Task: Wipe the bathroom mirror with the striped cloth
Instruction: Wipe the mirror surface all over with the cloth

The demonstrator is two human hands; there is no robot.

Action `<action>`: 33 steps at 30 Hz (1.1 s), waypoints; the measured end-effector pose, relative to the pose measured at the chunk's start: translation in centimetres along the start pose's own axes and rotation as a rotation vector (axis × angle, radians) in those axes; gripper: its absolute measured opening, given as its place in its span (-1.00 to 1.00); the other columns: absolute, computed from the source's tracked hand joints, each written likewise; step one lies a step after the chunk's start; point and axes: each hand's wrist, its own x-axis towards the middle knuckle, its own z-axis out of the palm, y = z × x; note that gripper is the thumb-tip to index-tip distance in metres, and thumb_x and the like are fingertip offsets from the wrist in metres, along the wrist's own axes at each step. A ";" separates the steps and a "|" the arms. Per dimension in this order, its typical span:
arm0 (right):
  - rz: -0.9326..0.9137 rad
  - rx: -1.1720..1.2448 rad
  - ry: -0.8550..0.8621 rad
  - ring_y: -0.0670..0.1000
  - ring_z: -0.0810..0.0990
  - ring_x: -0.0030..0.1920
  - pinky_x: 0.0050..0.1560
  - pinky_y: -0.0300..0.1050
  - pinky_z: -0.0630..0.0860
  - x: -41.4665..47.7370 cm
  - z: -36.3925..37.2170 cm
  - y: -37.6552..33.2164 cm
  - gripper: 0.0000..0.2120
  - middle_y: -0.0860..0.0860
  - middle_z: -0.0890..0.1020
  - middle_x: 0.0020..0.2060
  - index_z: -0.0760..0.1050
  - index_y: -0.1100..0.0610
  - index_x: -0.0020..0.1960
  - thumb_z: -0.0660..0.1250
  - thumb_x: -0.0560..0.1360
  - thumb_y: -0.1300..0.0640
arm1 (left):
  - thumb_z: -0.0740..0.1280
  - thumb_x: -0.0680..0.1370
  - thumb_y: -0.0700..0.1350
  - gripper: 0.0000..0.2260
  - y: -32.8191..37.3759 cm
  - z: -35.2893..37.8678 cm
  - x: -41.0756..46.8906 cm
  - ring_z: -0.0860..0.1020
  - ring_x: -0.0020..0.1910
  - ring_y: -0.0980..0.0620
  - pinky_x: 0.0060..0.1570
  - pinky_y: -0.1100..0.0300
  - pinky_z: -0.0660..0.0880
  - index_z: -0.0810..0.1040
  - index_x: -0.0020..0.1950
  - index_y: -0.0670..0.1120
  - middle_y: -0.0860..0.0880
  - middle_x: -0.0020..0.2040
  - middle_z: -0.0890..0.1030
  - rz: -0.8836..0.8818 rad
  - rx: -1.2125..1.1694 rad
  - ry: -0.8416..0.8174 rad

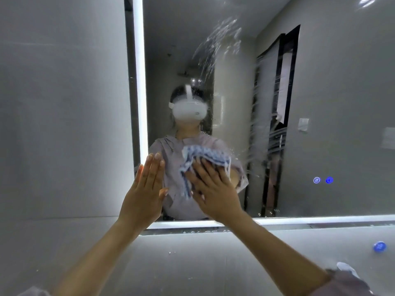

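Note:
The bathroom mirror (320, 86) with a lit edge strip fills the upper right of the head view. Wet streaks run across its middle. My right hand (211, 186) presses the blue-and-white striped cloth (205, 155) flat against the lower part of the glass, fingers spread and straight. My left hand (147, 184) rests flat on the mirror's lower left corner, fingers straight and together, holding nothing. The mirror reflects a person wearing a headset.
A grey tiled wall (64, 103) lies left of the mirror and below it. Two glowing blue touch buttons (323, 180) sit on the glass at lower right. A blue round object (379, 246) shows at the right edge below the mirror.

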 end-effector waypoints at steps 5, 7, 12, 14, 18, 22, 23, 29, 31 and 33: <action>0.073 -0.017 0.087 0.09 -0.05 0.53 0.50 0.12 -0.15 7.8 -3.9 3.3 -0.46 0.11 0.08 0.54 0.04 0.09 0.55 -0.03 0.62 -0.07 | -0.08 0.62 0.11 -0.42 -0.2 -0.1 0.1 0.02 0.52 -0.19 0.37 -0.16 0.27 0.01 0.51 -0.24 -0.19 0.55 0.00 0.001 0.013 -0.006; 0.070 -0.013 0.114 0.12 0.03 0.53 0.50 0.14 -0.08 8.1 -4.2 3.2 -0.46 0.13 0.15 0.53 0.08 0.11 0.54 -0.02 0.62 -0.06 | -0.08 0.61 0.12 -0.41 -0.3 0.0 0.1 0.02 0.52 -0.20 0.37 -0.15 0.28 0.01 0.52 -0.23 -0.19 0.55 0.01 0.001 0.019 -0.004; 0.004 -0.026 0.057 0.14 0.02 0.54 0.51 0.16 -0.10 3.6 -2.3 1.8 -0.48 0.10 0.08 0.55 0.05 0.08 0.55 -0.07 0.64 -0.05 | -0.12 0.61 0.15 -0.41 -0.5 -0.1 0.1 0.02 0.52 -0.20 0.37 -0.14 0.27 0.03 0.52 -0.22 -0.18 0.55 0.03 0.017 0.048 -0.009; -0.068 -0.055 0.022 0.12 -0.02 0.55 0.52 0.13 -0.12 1.1 -1.5 1.3 -0.49 0.07 0.05 0.55 0.02 0.05 0.56 -0.09 0.64 -0.05 | -0.13 0.61 0.15 -0.41 -0.5 -0.1 0.0 0.02 0.52 -0.20 0.37 -0.15 0.27 0.03 0.52 -0.22 -0.18 0.55 0.03 0.014 0.056 -0.015; -0.126 -0.042 -0.040 0.09 -0.04 0.55 0.50 0.13 -0.03 -0.7 -1.1 1.0 -0.51 0.03 0.05 0.54 0.02 0.02 0.55 -0.20 0.65 -0.07 | -0.16 0.61 0.15 -0.41 -0.4 0.0 0.1 0.02 0.51 -0.21 0.38 -0.15 0.26 0.04 0.52 -0.21 -0.18 0.54 0.04 0.008 0.077 -0.018; -0.140 -0.020 -0.035 0.07 0.01 0.54 0.50 0.12 -0.04 2.7 -2.4 1.8 -0.51 0.03 0.10 0.53 -0.03 0.01 0.54 -0.22 0.65 -0.09 | -0.15 0.61 0.15 -0.40 -0.4 -0.1 0.1 0.05 0.51 -0.21 0.39 -0.13 0.25 0.07 0.51 -0.23 -0.20 0.54 0.07 0.012 0.104 -0.011; -0.135 -0.036 -0.025 0.07 -0.03 0.54 0.51 0.12 -0.07 4.2 -2.8 2.1 -0.50 0.04 0.05 0.54 -0.07 0.02 0.55 -0.21 0.64 -0.09 | -0.12 0.61 0.15 -0.40 -0.4 -0.2 0.1 0.06 0.51 -0.21 0.39 -0.13 0.26 0.06 0.51 -0.24 -0.20 0.53 0.07 0.014 0.107 -0.011; -0.038 -0.059 0.129 0.12 0.07 0.53 0.51 0.16 -0.03 13.8 -6.7 4.3 -0.47 0.09 0.15 0.53 0.11 0.07 0.55 -0.02 0.62 -0.07 | -0.01 0.58 0.13 -0.38 -0.3 -0.1 -0.1 0.06 0.51 -0.21 0.38 -0.10 0.28 0.08 0.50 -0.26 -0.22 0.53 0.07 0.014 0.128 -0.004; -0.008 -0.061 0.183 0.14 0.11 0.53 0.50 0.17 0.00 15.3 -7.1 4.8 -0.49 0.09 0.19 0.52 0.16 0.08 0.53 0.03 0.62 -0.04 | -0.03 0.58 0.14 -0.39 -0.4 0.1 0.0 0.05 0.51 -0.20 0.41 -0.08 0.23 0.08 0.50 -0.24 -0.20 0.54 0.07 0.008 0.127 0.001; 0.015 -0.064 0.212 0.15 0.10 0.53 0.50 0.19 0.00 15.2 -6.8 4.6 -0.49 0.10 0.18 0.52 0.15 0.09 0.54 0.05 0.63 -0.05 | -0.07 0.60 0.16 -0.39 -0.4 0.1 0.1 0.06 0.51 -0.19 0.42 -0.08 0.21 0.07 0.51 -0.22 -0.19 0.54 0.07 0.010 0.131 0.004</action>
